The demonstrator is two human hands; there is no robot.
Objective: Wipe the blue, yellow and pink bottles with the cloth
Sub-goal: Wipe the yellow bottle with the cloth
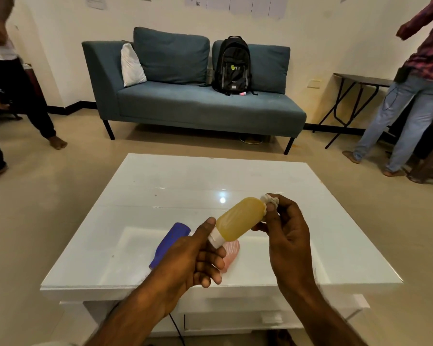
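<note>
My left hand [193, 255] holds the yellow bottle [238, 219] by its white cap end, tilted above the white table [160, 196]. My right hand [284, 228] pinches a small bunched white cloth [270, 199] against the bottle's far end. The blue bottle [169, 242] lies on the table, partly hidden behind my left hand. The pink bottle [231, 253] lies beside it, mostly covered by my left fingers.
A teal sofa [198, 106] with a black backpack [233, 64] stands behind the table. One person stands at the far left [15, 101] and another at the far right [415, 91] by a dark folding table [360, 79].
</note>
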